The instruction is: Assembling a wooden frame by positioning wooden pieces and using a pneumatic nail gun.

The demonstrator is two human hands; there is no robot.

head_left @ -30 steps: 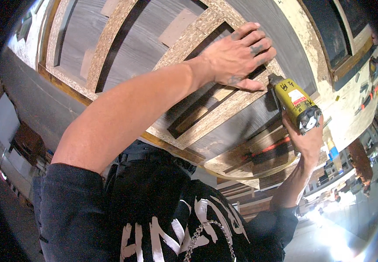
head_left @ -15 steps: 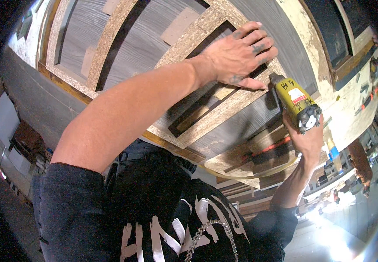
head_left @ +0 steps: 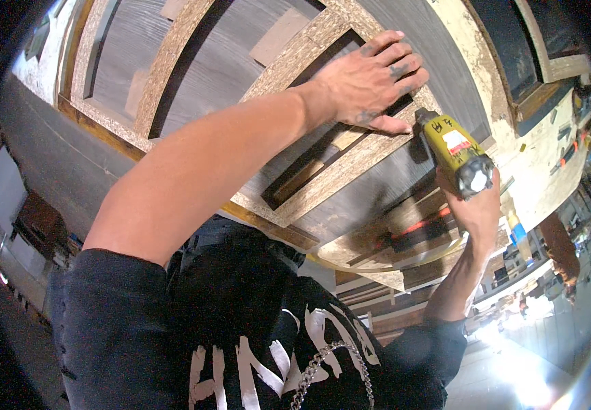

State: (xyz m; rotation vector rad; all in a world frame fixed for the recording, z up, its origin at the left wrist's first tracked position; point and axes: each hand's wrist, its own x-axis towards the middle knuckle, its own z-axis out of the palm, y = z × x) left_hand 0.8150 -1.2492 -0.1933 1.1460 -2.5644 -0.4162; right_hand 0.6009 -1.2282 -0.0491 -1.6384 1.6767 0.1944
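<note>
A yellow nail gun [head_left: 451,142] is gripped in my right hand [head_left: 474,208], fingers wrapped round its handle. Its dark nose meets the right-hand end of a chipboard strip [head_left: 350,171], close to my left thumb. My left hand [head_left: 376,80] lies palm down across the chipboard framing, fingers stretched and a little apart. The framing sits on a grey wood-grain panel [head_left: 220,58]. My left palm hides part of the joint under it.
Small chipboard blocks [head_left: 278,42] lie against the framing. Another framed panel [head_left: 524,55] stands at the upper right. A yellow hose [head_left: 360,269] curves past the near edge. Wood offcuts [head_left: 404,239] lie below the panel, and hand tools [head_left: 568,157] are scattered at the right.
My right hand and the nail gun have shifted slightly left and up, the gun's back end tipping a little. My left hand has moved slightly left, still flat on the framing.
</note>
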